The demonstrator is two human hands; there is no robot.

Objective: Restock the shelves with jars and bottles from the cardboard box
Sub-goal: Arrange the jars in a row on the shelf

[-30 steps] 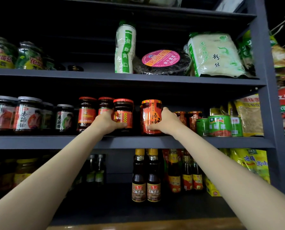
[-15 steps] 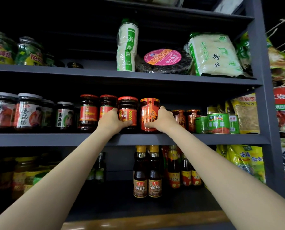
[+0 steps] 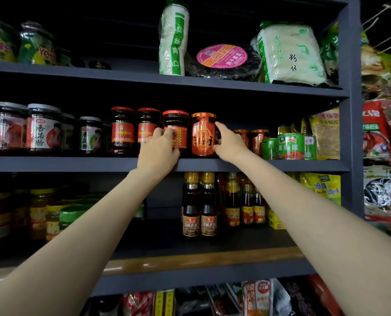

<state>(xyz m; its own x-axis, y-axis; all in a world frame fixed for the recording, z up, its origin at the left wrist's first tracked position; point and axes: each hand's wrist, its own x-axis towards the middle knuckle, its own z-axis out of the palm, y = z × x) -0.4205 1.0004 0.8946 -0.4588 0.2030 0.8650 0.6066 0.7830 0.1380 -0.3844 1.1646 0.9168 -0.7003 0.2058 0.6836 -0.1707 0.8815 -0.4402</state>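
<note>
On the middle shelf [image 3: 53, 164] a dark sauce jar [image 3: 176, 119] with a red lid and an orange-wrapped jar [image 3: 201, 135] stand side by side, upright. My left hand [image 3: 158, 151] grips the dark jar from the front left, fingers curled over its label. My right hand [image 3: 229, 143] holds the right side of the orange jar, index finger near the lid and thumb at the base. The cardboard box is not in view.
Two more red-labelled jars [image 3: 122, 131] and several white-lidded jars [image 3: 43, 128] stand to the left; small orange jars [image 3: 257, 139] and green cans [image 3: 290, 145] to the right. Sesame oil bottles [image 3: 200, 206] fill the shelf below, noodle packs [image 3: 290, 53] the one above. A grey upright post [image 3: 355, 133] bounds the right.
The view has tilted down, so the shelves sit higher in frame. Both jars have been pushed slightly further back, and my right fingers have spread along the orange jar's side.
</note>
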